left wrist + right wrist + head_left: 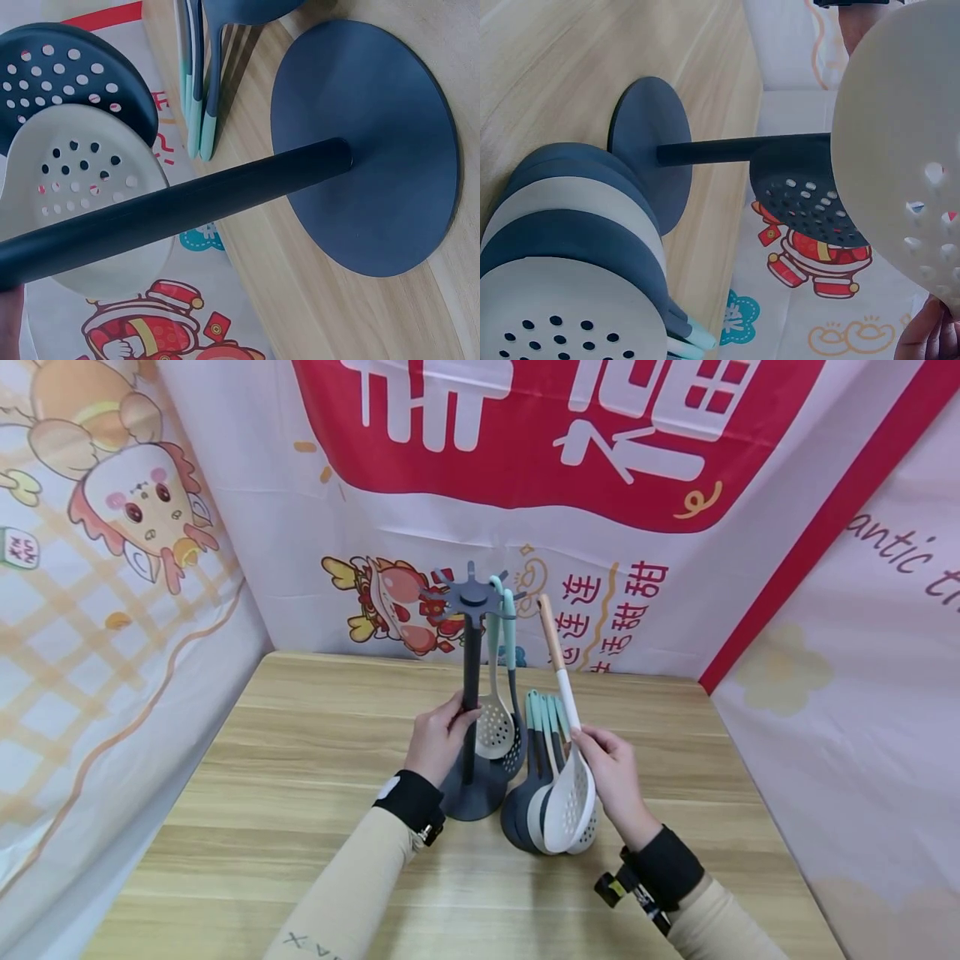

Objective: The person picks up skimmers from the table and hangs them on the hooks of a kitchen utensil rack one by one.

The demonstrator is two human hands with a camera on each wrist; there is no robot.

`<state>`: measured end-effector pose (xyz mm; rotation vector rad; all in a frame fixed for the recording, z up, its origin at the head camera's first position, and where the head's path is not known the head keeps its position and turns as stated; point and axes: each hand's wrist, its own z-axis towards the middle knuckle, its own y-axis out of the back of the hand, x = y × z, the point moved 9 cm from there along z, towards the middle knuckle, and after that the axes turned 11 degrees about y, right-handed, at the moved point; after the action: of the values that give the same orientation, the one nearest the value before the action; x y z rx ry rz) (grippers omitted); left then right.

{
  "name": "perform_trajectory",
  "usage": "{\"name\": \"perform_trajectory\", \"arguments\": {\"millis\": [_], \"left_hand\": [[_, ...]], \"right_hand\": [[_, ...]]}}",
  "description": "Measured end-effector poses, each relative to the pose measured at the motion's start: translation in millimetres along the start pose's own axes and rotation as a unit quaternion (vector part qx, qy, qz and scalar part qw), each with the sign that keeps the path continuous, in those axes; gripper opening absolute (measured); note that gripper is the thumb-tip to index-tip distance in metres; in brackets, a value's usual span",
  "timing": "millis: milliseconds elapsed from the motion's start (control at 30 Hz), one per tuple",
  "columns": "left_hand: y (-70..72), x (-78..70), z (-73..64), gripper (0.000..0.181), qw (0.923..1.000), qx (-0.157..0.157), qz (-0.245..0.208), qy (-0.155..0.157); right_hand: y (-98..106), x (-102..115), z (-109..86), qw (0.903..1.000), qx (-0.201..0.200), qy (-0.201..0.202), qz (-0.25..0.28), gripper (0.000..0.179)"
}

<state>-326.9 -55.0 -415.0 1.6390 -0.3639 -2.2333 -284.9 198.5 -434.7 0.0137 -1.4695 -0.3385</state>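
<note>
My left hand (437,739) grips the pole of a dark grey utensil stand (472,664), whose round base rests on the table. From its spoked top hang a pale skimmer (493,731) and a dark skimmer (82,75), both with mint handle ends. To the right, my right hand (617,781) pinches a white skimmer (564,814) at the bottom of its handle, just above the perforated bowl. Its handle points up, white below and wood-coloured above. Behind and beneath it, several dark and pale utensils (570,225) with mint handle ends lie nested together, bowls toward me.
The wooden table (300,777) stretches out on both sides and in front of the utensils. Printed cloth walls (277,568) enclose it at the back and sides, the back one close behind the stand's top.
</note>
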Motion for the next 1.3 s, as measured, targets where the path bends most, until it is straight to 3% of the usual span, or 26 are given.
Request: {"name": "perform_trajectory", "arguments": {"millis": [500, 1300], "left_hand": [[0.4, -4.6, -3.7, 0.03, 0.9985, -0.048, 0.016, -0.022], [-5.4, -8.2, -3.1, 0.031, 0.9981, -0.061, 0.0, -0.005]], "right_hand": [[3, 13, -6.1, 0.9983, -0.023, 0.028, 0.047, 0.032], [5, 34, -19.9, 0.9883, -0.047, 0.131, 0.063, 0.028]]}}
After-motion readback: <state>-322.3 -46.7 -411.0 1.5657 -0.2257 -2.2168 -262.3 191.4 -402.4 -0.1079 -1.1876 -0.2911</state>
